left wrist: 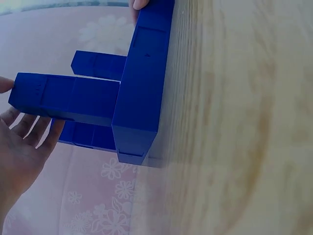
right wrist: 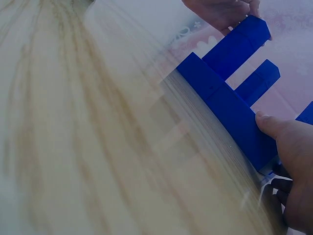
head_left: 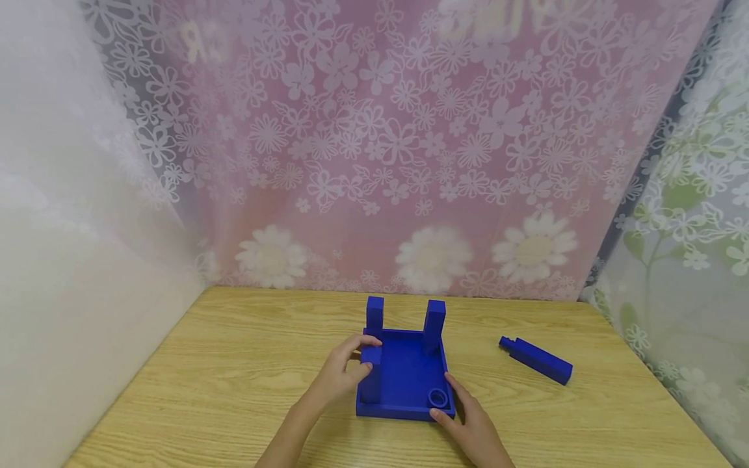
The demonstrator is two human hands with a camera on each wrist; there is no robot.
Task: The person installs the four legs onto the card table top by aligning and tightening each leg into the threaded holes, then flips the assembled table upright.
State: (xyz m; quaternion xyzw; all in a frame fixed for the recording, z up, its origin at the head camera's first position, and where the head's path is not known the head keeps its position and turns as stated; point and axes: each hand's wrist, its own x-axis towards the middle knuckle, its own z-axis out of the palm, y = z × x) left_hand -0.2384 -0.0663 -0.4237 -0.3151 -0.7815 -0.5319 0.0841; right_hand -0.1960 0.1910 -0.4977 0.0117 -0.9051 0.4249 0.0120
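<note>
A shallow blue square base (head_left: 404, 374) with a raised rim lies on the table, three square blue legs standing upright at its corners. Around the top of the near-left leg (head_left: 371, 383), my left hand (head_left: 338, 374) curls its thumb and fingers; the left wrist view shows this leg (left wrist: 68, 98) too. My right hand (head_left: 473, 422) grips the base's near-right corner, thumb on the front wall and fingers along the right side. At that corner sits a round blue ring-shaped socket (head_left: 437, 398). The far-left leg (head_left: 375, 315) and far-right leg (head_left: 434, 325) stand untouched.
A loose blue leg (head_left: 539, 361) with a narrower notched end lies on the wooden table (head_left: 263, 364), right of the base. A pink flowered curtain (head_left: 374, 162) hangs behind the table, with pale sheets on both sides.
</note>
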